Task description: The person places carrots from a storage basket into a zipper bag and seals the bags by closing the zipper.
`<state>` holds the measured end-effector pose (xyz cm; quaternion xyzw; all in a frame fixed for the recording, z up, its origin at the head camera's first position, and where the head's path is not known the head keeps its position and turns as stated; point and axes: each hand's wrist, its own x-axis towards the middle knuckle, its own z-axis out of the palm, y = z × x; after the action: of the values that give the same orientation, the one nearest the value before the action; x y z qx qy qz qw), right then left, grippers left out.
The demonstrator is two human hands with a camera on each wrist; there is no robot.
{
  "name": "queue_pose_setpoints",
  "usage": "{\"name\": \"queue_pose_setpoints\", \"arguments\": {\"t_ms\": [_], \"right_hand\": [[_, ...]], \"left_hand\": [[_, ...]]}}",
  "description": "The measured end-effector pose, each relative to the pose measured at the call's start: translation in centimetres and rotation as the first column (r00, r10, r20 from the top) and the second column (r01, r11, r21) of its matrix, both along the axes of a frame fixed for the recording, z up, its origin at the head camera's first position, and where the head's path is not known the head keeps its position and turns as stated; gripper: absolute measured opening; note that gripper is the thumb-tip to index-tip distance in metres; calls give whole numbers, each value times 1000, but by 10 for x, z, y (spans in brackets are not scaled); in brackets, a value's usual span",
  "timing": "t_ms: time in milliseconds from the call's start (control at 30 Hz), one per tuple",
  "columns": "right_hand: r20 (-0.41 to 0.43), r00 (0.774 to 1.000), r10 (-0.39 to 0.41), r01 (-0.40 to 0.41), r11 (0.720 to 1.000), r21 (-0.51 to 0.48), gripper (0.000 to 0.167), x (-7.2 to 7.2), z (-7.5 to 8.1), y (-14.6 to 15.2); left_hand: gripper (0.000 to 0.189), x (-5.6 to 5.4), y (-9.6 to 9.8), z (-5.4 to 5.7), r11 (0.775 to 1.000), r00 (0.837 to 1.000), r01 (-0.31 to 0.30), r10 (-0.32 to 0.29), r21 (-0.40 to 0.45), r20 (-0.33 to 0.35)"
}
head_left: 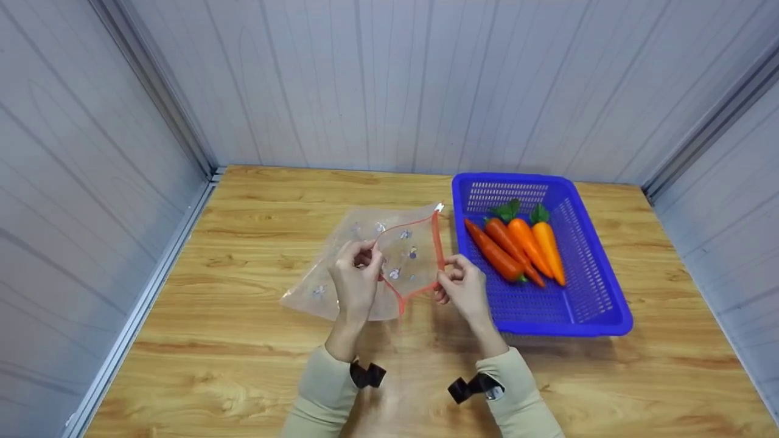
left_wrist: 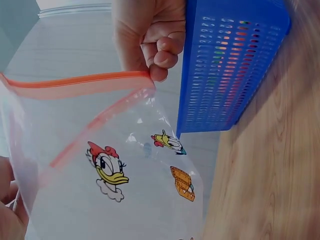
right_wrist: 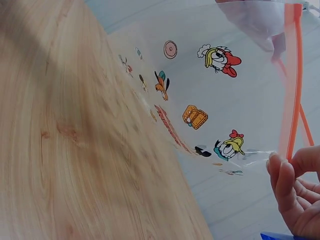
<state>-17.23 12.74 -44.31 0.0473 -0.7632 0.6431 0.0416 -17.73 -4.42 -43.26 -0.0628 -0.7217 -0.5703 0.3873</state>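
Observation:
A clear zip bag with an orange zip edge and printed cartoon ducks lies tilted over the table, its mouth spread apart. My left hand pinches one side of the mouth; in the left wrist view only part of that hand shows at the left edge. On the opposite side, my right hand pinches the orange rim between thumb and fingers, seen closely in the right wrist view. A white slider sits at the bag's far corner. Through the clear film no contents show inside.
Right beside my right hand stands a blue plastic basket. In it lie several orange and red vegetables, among them a carrot with a green top and a dark red pepper. Ribbed pale walls enclose the wooden table.

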Motion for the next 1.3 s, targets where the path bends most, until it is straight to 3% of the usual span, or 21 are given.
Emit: {"name": "queue_pose_setpoints", "arguments": {"t_ms": [333,833,1033,1133,1300], "right_hand": [[-16,1000,7,-7,1000,13,18,1,6,1],[-6,998,62,-62,998,25,22,-1,27,17],[-12,998,69,-68,997,39,19,-10,48,32],[-9,998,68,-67,997,48,19,-17,57,40],[22,997,69,-71,996,49,22,-39,61,60]], "left_hand": [[13,0,8,-3,996,1000,-11,10,-89,-18],[12,1,13,-6,993,999,49,-50,-108,-8],[12,1,13,-6,992,999,35,-37,-119,-13],[11,1,13,-6,992,998,59,-59,-113,3],[11,1,14,-6,992,995,100,-98,-83,22]]}}
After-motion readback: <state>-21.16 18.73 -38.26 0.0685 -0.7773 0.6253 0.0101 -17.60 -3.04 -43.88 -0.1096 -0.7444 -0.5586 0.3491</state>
